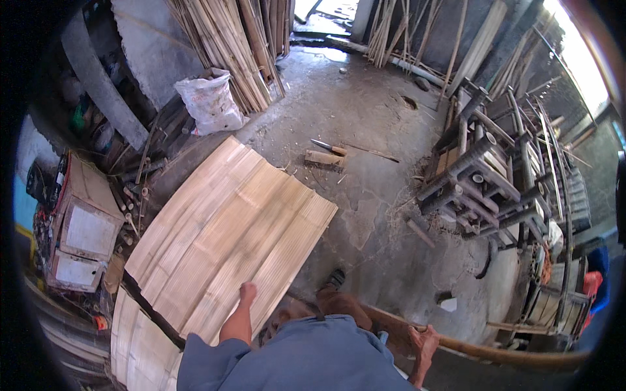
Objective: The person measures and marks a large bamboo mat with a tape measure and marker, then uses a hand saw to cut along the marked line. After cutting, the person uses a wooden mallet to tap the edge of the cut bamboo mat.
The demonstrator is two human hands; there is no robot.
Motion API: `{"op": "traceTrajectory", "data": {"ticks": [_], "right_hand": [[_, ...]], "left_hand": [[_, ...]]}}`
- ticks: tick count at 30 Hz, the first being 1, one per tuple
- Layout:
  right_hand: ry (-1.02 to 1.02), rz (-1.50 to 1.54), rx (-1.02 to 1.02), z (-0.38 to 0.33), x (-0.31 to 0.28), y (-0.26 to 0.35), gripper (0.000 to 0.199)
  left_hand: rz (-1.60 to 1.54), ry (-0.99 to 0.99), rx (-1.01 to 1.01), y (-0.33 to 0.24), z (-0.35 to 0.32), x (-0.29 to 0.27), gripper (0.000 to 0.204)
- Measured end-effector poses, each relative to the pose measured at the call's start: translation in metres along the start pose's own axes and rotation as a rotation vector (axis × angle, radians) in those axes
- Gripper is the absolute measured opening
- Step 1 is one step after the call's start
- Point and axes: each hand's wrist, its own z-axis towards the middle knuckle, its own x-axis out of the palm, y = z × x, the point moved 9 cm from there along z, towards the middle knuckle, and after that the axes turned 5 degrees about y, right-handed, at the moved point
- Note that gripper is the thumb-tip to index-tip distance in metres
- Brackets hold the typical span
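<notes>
"Fingers?"
"Right hand (425, 342): gripping the brown pole (482, 352). Left hand (247, 293): over the slats' (228, 228) right edge; finger state unclear."
"Risk?"
"A careless pole swing could knock the slats: pale, ribbed, long strips, along the rough concrete floor's (385, 195) left side."

The floor (385, 111) is grey and dirty. A grey wall (153, 39) stands at the upper left. Bright light comes in through a doorway (326, 9) at the top middle and a gap (580, 49) at the upper right. Dark pole furniture (456, 167) sits at the right.
</notes>
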Motion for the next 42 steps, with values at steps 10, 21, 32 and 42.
{"op": "traceTrajectory", "data": {"ticks": [10,21,32,42], "right_hand": [[-0.093,0.027,-0.232,0.256,-0.053,0.132,0.044],[-0.1,-0.072,-0.342,0.497,-0.102,0.301,0.048],[0.231,-0.213,-0.546,0.693,-0.03,0.498,0.05],[0.37,-0.3,-0.635,0.804,0.011,0.616,0.052]], "left_hand": [[-1.099,0.538,-0.448,-0.104,-0.041,0.143,0.015],[-0.467,0.105,-0.082,-0.452,0.218,0.042,0.031],[-0.299,-0.346,-0.159,-0.424,0.249,0.074,0.023],[-1.08,-0.149,-0.848,-0.536,0.195,0.172,0.028]]}}
